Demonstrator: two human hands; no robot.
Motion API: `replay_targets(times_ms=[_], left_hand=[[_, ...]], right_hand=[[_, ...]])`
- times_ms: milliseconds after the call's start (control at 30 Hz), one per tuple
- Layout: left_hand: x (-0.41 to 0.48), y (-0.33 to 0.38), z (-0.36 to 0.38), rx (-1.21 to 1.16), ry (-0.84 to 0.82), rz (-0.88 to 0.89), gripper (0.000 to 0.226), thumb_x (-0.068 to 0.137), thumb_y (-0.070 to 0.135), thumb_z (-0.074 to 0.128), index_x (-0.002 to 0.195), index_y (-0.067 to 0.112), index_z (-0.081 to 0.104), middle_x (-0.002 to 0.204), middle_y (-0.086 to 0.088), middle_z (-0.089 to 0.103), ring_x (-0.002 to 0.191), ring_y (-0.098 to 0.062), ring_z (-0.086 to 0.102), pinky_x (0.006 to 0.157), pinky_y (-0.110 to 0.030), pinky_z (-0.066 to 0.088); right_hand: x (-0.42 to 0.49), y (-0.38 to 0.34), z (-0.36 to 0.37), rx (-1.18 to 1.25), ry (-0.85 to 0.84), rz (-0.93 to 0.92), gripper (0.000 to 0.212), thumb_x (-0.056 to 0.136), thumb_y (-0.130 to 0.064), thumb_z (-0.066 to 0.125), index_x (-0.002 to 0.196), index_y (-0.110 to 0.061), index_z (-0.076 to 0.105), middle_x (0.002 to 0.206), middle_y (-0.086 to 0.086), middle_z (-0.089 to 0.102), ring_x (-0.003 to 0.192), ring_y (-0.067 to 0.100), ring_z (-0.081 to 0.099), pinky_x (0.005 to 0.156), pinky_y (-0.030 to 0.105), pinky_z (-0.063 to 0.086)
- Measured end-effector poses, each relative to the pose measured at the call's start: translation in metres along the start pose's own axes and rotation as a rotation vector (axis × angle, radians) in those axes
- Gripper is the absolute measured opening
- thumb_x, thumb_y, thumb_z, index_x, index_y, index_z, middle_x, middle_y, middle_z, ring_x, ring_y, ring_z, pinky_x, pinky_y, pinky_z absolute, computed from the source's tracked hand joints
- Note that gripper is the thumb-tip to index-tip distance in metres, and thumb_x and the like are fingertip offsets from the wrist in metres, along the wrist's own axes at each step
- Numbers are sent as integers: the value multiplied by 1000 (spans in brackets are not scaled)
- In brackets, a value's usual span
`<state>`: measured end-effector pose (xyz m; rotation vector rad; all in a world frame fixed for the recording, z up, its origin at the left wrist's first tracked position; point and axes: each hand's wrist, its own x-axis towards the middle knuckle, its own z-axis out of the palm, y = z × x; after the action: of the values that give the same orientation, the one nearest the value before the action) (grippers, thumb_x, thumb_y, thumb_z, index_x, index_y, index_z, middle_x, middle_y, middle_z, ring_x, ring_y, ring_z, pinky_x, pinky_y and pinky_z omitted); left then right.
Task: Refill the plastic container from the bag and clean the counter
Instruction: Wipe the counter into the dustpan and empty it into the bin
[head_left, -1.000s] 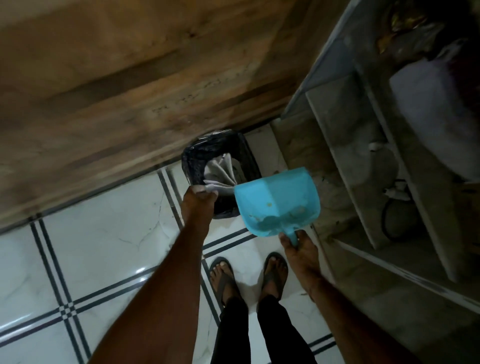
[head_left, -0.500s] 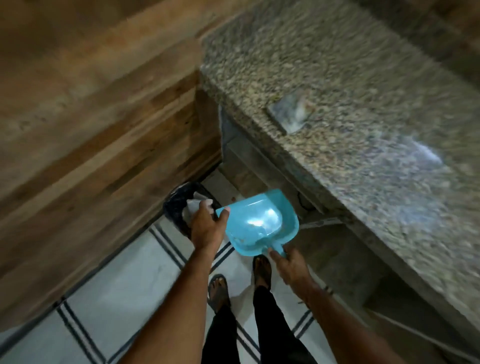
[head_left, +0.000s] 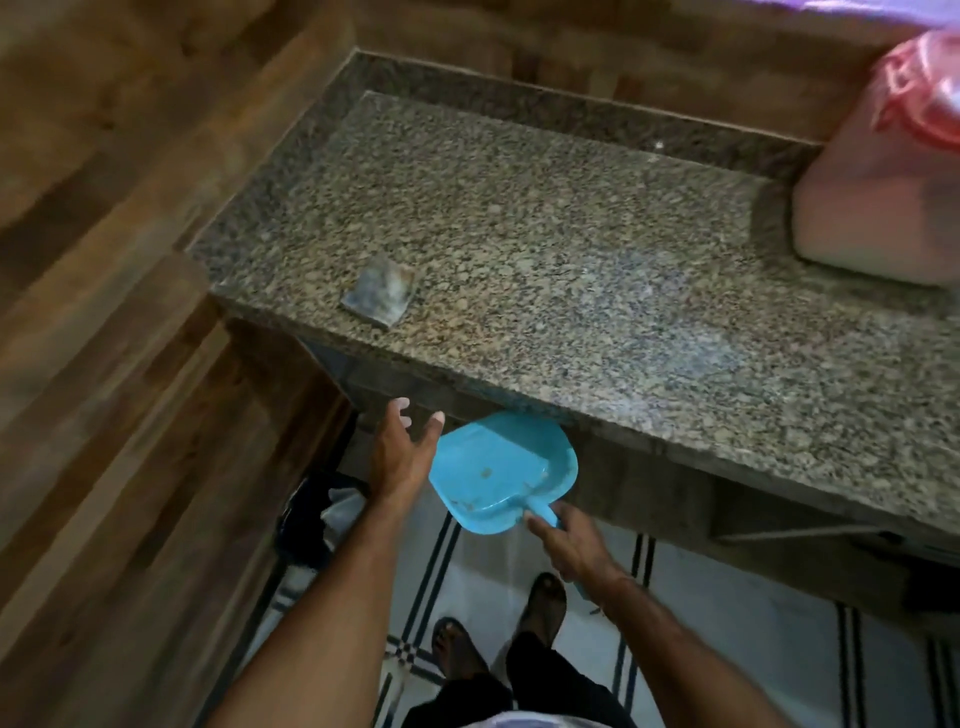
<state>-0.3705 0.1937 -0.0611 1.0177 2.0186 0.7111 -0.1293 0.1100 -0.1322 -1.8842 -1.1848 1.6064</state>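
A bin (head_left: 317, 512) with a dark liner stands on the floor (head_left: 727, 613) below the left end of the counter (head_left: 571, 249); something pale is seen inside it. On the counter, near the front left corner, a small folded cloth (head_left: 379, 291) lies flat, probably placed there within reach for wiping.

The left hand (head_left: 402, 452) is held just below the front edge of the counter, just beside the left side of the dustpan (head_left: 501, 480). Its fingers are spread apart and nothing is held in it. It is judged to be free for the next grasp, possibly of the cloth.

The blue dustpan is held below the front edge of the counter, its mouth turned toward that edge. A few brown specks are seen in the pan. This position is judged suitable for sweeping crumbs off the edge into it.

The right hand (head_left: 563, 540) is clamped on the dustpan handle, so that the pan is carried from behind and its mouth is left unobstructed.

At the rear right of the counter the plastic container (head_left: 872, 208) stands, well apart from both hands. The red bag (head_left: 924, 88) is seen above it; whether it rests on the container or behind it cannot be told.
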Motion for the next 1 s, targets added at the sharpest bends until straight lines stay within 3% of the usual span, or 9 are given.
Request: replay_targets(times_ms=[300,433,533,667,767,900,1000], left_hand=[[58,44,-7,311,123,263,64,92,54,64,142,18,48,131,-13,56,119,-34,55,94,-47,50],[106,69,-15,483,167,351,71,95,57,58,148,15,39,149,-20,41,131,-39,43,96,-49,45],[146,85,-18,580,168,385,68,95,57,57,148,18,38,152,-21,36,133,-39,40,100,-50,41],[201,76,-22,783,65,408,68,95,60,54,149,21,36,153,-24,34,134,-45,39,106,-54,41],[218,70,-21,849,61,518,57,99,44,56,144,15,37,144,-29,41,127,-48,45,99,-57,46],[181,85,11,744,24,604,48,101,23,52,143,7,39,134,-28,51,116,-45,55,87,-53,53],[121,103,74,695,-182,716,49,99,17,50,146,9,40,133,-22,54,112,-41,60,88,-50,55]], right_hand=[[3,0,-13,10,35,-15,21,94,-35,70,101,-15,67,66,-8,57,45,-2,49,43,20,38],[-2,-8,-9,48,74,-4,20,94,-33,70,107,-19,66,74,-8,61,47,-7,55,44,10,38],[-8,-12,0,67,113,17,20,94,-32,70,108,-19,66,74,-7,63,48,-7,56,45,10,40],[-11,-9,12,131,175,81,21,92,-34,72,106,-19,67,70,-8,62,47,-4,54,44,12,38],[-13,-3,18,191,240,119,22,92,-34,73,107,-19,68,66,-11,61,45,-4,54,44,12,38],[-24,8,19,304,304,168,24,93,-36,72,110,-21,68,70,-9,61,48,-1,52,44,15,39],[-32,12,15,339,366,189,24,93,-36,71,112,-22,66,78,-6,63,58,2,55,45,11,39]])
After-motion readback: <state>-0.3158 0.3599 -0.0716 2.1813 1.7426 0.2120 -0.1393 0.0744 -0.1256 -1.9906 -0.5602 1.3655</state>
